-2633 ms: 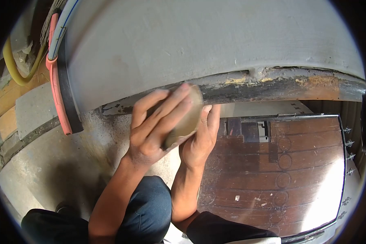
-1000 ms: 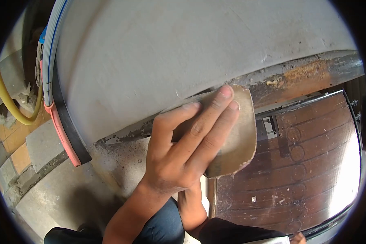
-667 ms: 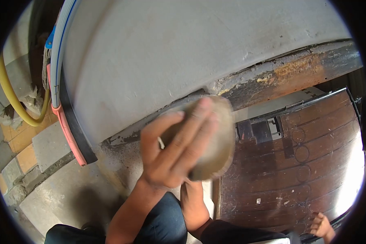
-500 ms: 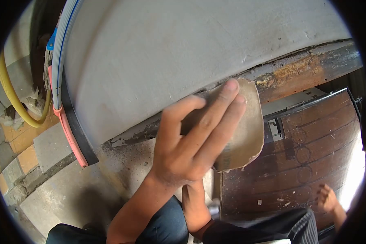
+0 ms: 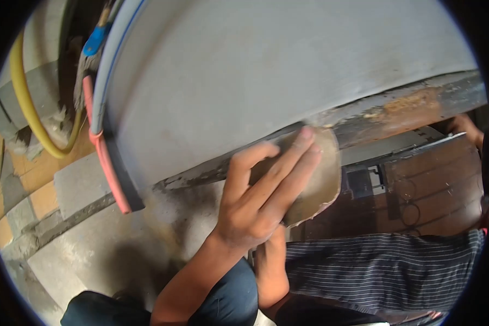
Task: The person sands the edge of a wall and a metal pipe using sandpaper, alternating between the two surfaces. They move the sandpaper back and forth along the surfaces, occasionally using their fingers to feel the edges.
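My left hand [image 5: 255,204] lies over a worn, curved brown sheet [image 5: 323,179] that looks like the back of sandpaper. Two fingers stretch along it and another bends at its left side. The sheet rests against the dark, scraped lower edge [image 5: 364,122] of a large grey panel [image 5: 288,70]. Below, my right forearm [image 5: 271,266] reaches up behind the left wrist. My right hand's fingers are hidden there.
A co-worker's striped clothing [image 5: 380,271] fills the lower right, and a hand [image 5: 467,129] shows at the right edge. A brown ribbed panel [image 5: 429,185] lies beyond. At left are a yellow hose [image 5: 30,119], a pink strip [image 5: 111,174] and a blue-handled brush [image 5: 95,41].
My view has shifted. My left hand and the brown sheet sit slightly lower against the panel edge. The co-worker's striped clothing now covers more of the lower right.
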The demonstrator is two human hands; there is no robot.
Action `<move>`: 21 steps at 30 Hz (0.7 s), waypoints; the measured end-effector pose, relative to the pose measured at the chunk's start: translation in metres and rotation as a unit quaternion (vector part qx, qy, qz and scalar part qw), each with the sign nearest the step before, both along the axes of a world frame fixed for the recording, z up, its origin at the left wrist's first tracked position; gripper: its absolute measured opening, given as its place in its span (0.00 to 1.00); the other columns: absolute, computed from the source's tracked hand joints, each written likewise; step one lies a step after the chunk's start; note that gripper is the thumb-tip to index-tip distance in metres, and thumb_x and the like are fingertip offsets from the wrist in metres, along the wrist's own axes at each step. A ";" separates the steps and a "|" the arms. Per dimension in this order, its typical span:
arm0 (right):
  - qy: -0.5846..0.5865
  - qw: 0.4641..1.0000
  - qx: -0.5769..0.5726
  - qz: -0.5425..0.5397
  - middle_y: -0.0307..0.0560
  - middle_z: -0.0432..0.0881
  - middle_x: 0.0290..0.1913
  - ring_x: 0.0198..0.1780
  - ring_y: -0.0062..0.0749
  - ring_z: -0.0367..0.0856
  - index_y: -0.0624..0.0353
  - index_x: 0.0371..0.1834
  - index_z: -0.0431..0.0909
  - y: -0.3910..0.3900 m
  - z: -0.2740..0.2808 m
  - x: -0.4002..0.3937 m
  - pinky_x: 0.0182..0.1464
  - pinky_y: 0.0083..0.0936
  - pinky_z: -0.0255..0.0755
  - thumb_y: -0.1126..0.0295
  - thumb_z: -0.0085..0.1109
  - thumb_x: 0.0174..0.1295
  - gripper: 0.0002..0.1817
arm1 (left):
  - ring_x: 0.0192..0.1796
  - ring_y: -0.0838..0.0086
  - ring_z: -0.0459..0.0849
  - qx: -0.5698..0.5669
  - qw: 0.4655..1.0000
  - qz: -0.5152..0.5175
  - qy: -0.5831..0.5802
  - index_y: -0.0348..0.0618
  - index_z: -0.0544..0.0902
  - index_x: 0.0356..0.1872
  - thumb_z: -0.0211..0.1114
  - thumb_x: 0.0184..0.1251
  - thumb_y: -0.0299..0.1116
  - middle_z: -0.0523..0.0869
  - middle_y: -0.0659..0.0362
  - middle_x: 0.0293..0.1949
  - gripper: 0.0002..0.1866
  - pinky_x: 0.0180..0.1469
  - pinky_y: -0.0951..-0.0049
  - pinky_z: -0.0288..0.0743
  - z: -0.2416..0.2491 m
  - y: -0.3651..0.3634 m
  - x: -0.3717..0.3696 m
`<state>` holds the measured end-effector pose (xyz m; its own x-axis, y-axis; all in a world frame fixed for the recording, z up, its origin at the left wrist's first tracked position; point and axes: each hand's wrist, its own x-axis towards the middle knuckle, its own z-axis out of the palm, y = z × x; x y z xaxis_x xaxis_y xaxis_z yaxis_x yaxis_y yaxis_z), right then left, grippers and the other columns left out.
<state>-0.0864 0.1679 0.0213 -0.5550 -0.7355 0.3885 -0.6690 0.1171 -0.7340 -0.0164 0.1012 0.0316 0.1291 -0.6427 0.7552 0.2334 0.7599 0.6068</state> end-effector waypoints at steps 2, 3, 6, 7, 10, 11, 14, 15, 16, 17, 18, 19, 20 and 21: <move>0.046 0.999 0.014 -0.015 0.52 0.75 0.64 0.61 0.34 0.75 0.69 0.71 0.64 0.007 0.003 -0.001 0.66 0.31 0.68 0.59 0.54 0.73 0.31 | 0.43 0.65 0.78 -0.017 0.999 0.027 -0.014 0.39 0.88 0.52 0.69 0.57 0.40 0.90 0.54 0.54 0.22 0.49 0.73 0.74 -0.019 -0.005 -0.005; 0.069 0.997 0.031 -0.017 0.53 0.75 0.64 0.61 0.34 0.75 0.69 0.71 0.65 0.008 0.001 -0.001 0.66 0.31 0.68 0.59 0.54 0.73 0.31 | 0.44 0.65 0.78 -0.002 1.000 -0.003 0.000 0.39 0.87 0.52 0.69 0.58 0.40 0.89 0.55 0.55 0.23 0.49 0.72 0.74 -0.026 -0.003 -0.003; 0.078 0.996 0.023 -0.020 0.53 0.76 0.64 0.61 0.34 0.75 0.69 0.71 0.65 0.009 0.003 -0.001 0.66 0.31 0.68 0.58 0.55 0.73 0.31 | 0.47 0.63 0.79 0.033 0.999 -0.014 0.008 0.40 0.87 0.53 0.71 0.59 0.41 0.87 0.55 0.58 0.23 0.51 0.69 0.75 -0.064 0.003 0.000; 0.026 0.998 0.023 -0.044 0.53 0.78 0.60 0.58 0.32 0.77 0.69 0.70 0.67 0.003 0.005 0.002 0.63 0.30 0.70 0.62 0.49 0.78 0.25 | 0.47 0.63 0.78 0.059 0.998 -0.005 0.002 0.40 0.86 0.54 0.71 0.58 0.41 0.87 0.56 0.58 0.23 0.52 0.69 0.75 -0.080 0.008 -0.001; -0.063 0.991 -0.107 0.043 0.57 0.75 0.64 0.64 0.38 0.75 0.72 0.74 0.59 -0.009 -0.007 -0.001 0.67 0.37 0.68 0.65 0.44 0.81 0.26 | 0.48 0.62 0.79 0.119 0.993 0.010 0.006 0.41 0.86 0.53 0.74 0.55 0.37 0.88 0.57 0.57 0.23 0.52 0.69 0.76 -0.133 0.023 0.006; -0.062 0.991 -0.115 0.041 0.58 0.75 0.65 0.65 0.40 0.75 0.72 0.74 0.58 -0.006 -0.006 -0.002 0.68 0.40 0.66 0.65 0.43 0.81 0.27 | 0.48 0.62 0.80 0.134 0.991 0.023 -0.006 0.41 0.87 0.53 0.75 0.53 0.34 0.88 0.57 0.57 0.23 0.52 0.70 0.77 -0.152 0.032 0.007; -0.063 0.991 -0.094 0.077 0.60 0.74 0.65 0.66 0.44 0.74 0.70 0.75 0.57 -0.004 -0.002 -0.009 0.69 0.46 0.64 0.64 0.44 0.80 0.27 | 0.48 0.62 0.80 0.171 0.983 0.041 -0.041 0.41 0.87 0.53 0.77 0.50 0.29 0.88 0.58 0.57 0.24 0.51 0.70 0.78 -0.186 0.041 0.010; -0.065 0.989 -0.085 0.099 0.58 0.75 0.65 0.66 0.45 0.75 0.70 0.75 0.58 -0.003 -0.001 -0.016 0.69 0.45 0.64 0.64 0.43 0.80 0.26 | 0.48 0.62 0.81 0.184 0.980 0.047 -0.059 0.41 0.87 0.52 0.77 0.49 0.27 0.88 0.58 0.57 0.24 0.50 0.70 0.79 -0.192 0.042 0.010; -0.072 0.987 -0.086 0.113 0.57 0.75 0.65 0.65 0.44 0.75 0.69 0.74 0.59 -0.001 -0.001 -0.019 0.68 0.45 0.65 0.65 0.42 0.80 0.25 | 0.48 0.62 0.81 0.189 0.979 0.044 -0.063 0.41 0.87 0.52 0.77 0.49 0.27 0.88 0.58 0.57 0.24 0.50 0.70 0.79 -0.191 0.042 0.009; -0.067 0.987 -0.077 0.122 0.57 0.75 0.65 0.65 0.44 0.76 0.69 0.73 0.60 0.000 0.000 -0.021 0.68 0.45 0.65 0.65 0.41 0.80 0.24 | 0.48 0.62 0.81 0.193 0.979 0.047 -0.041 0.41 0.87 0.52 0.77 0.50 0.27 0.88 0.58 0.57 0.24 0.50 0.70 0.79 -0.184 0.040 0.007; -0.062 0.987 -0.068 0.130 0.56 0.76 0.65 0.65 0.44 0.76 0.69 0.73 0.60 0.001 0.002 -0.022 0.68 0.45 0.65 0.66 0.41 0.80 0.24 | 0.48 0.62 0.81 0.196 0.979 0.050 -0.019 0.40 0.87 0.52 0.77 0.50 0.27 0.88 0.58 0.57 0.23 0.50 0.70 0.79 -0.176 0.038 0.004; -0.066 0.983 -0.066 0.158 0.55 0.77 0.64 0.64 0.44 0.76 0.67 0.72 0.63 0.003 0.003 -0.026 0.68 0.45 0.66 0.66 0.40 0.80 0.22 | 0.49 0.63 0.81 0.197 0.979 0.054 -0.010 0.40 0.88 0.51 0.77 0.51 0.26 0.88 0.58 0.57 0.22 0.51 0.70 0.79 -0.167 0.036 0.001; -0.070 0.984 -0.061 0.154 0.55 0.77 0.64 0.64 0.44 0.76 0.67 0.72 0.63 0.004 0.002 -0.026 0.68 0.45 0.66 0.66 0.40 0.80 0.22 | 0.49 0.63 0.81 0.202 0.978 0.051 -0.014 0.40 0.88 0.51 0.77 0.51 0.26 0.88 0.58 0.57 0.22 0.51 0.70 0.79 -0.170 0.039 -0.003; -0.074 0.983 -0.063 0.153 0.54 0.77 0.64 0.64 0.44 0.76 0.66 0.71 0.64 0.003 0.003 -0.027 0.68 0.45 0.66 0.66 0.40 0.80 0.22 | 0.50 0.60 0.80 0.187 0.980 0.064 -0.008 0.38 0.85 0.53 0.77 0.53 0.29 0.87 0.56 0.58 0.23 0.52 0.67 0.79 -0.171 0.039 -0.006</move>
<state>-0.1130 0.1711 0.0241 -0.3734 -0.8274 0.4196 -0.5437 -0.1714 -0.8216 -0.0221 0.1402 -0.1399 0.2175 -0.8538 0.4730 0.1385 0.5067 0.8509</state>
